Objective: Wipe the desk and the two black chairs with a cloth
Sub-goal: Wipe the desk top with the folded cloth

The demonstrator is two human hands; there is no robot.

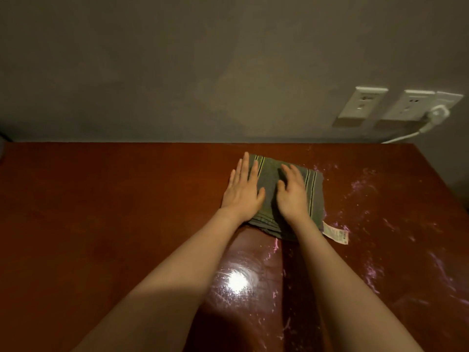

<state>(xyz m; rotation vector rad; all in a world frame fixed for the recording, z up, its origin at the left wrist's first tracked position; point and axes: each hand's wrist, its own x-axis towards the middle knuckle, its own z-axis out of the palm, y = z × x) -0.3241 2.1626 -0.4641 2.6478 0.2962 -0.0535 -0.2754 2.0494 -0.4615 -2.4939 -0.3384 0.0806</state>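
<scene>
Head view: a grey-green folded cloth with dark and pale stripes lies flat on the glossy reddish-brown wooden desk, toward the far edge and a little to 1 o'clock of the desk's middle. Both hands are on top of it, side by side but apart.

The left hand is spread flat with straight fingers over the cloth's 9 o'clock edge, its outer side apparently over bare wood. The right hand presses the cloth's middle with fingers slightly bent, pinching nothing.

The fold is close to square. Its stripes run roughly from 12 to 6 o'clock, and a white care label sticks out at its 5 o'clock corner.

Pale wet streaks mark the desk at 3 o'clock of the cloth and back toward 6 o'clock, while the wide stretch at 9 o'clock looks dull and dry. The coming stroke therefore probably goes toward 9 o'clock, with the left hand on the leading side.

No chair is in view.
</scene>
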